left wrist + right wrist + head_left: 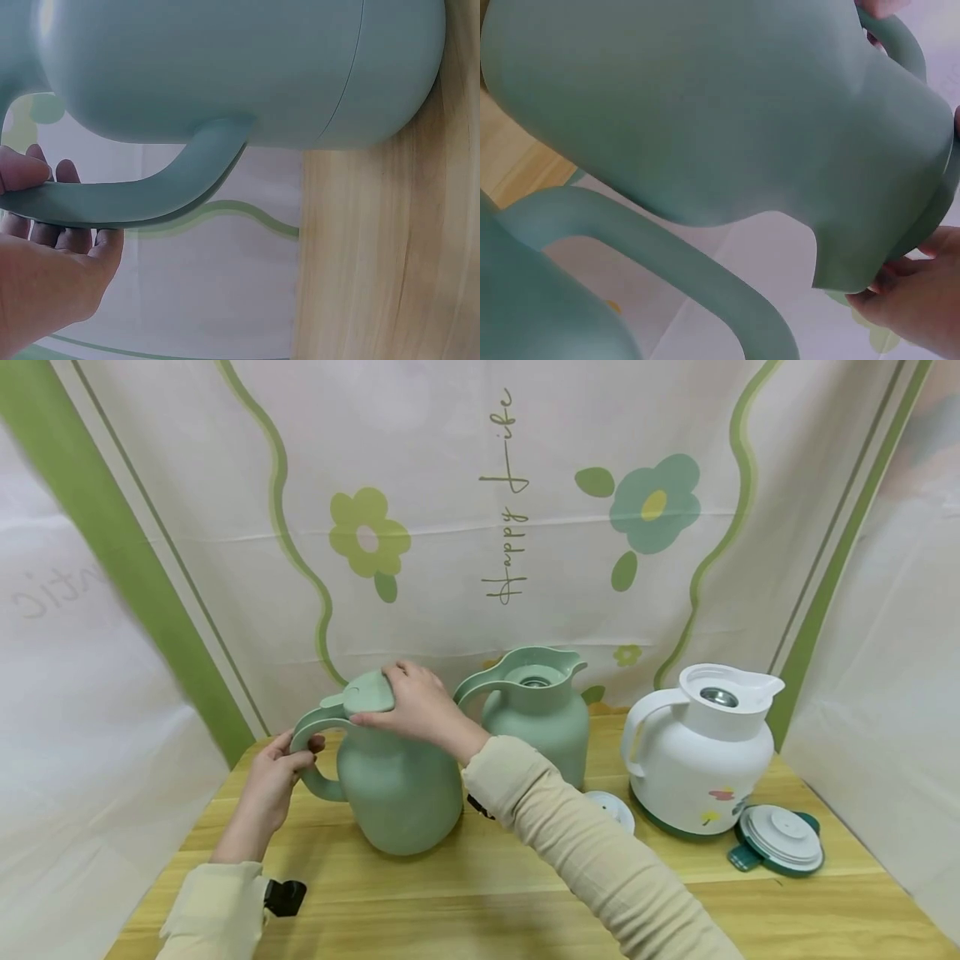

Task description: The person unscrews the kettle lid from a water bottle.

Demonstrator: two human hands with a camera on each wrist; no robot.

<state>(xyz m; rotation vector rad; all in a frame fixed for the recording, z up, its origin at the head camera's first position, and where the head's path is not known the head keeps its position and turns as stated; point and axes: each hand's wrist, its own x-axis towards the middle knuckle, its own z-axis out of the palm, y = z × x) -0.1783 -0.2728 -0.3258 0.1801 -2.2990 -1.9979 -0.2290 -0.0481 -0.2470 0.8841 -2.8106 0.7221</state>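
A pale green thermos jug point(401, 793) stands on the left part of the wooden table, its lid point(367, 693) seated at the top. My left hand point(268, 789) grips the jug's handle point(127, 199), with thumb on one side and fingers on the other in the left wrist view. From the right, my right hand point(423, 702) reaches across and holds the lid, thumb at the near edge and fingers over the far side. In the right wrist view, fingertips of the right hand point(922, 300) lie by the spout point(840, 262). The lid's underside is hidden.
Right behind the held jug stands a second green jug point(540, 735) without a lid. Farther right is a lidless white jug point(701, 768). A green-and-white lid point(783, 839) lies beside it, and another white lid point(611, 810) is partly behind my right sleeve.
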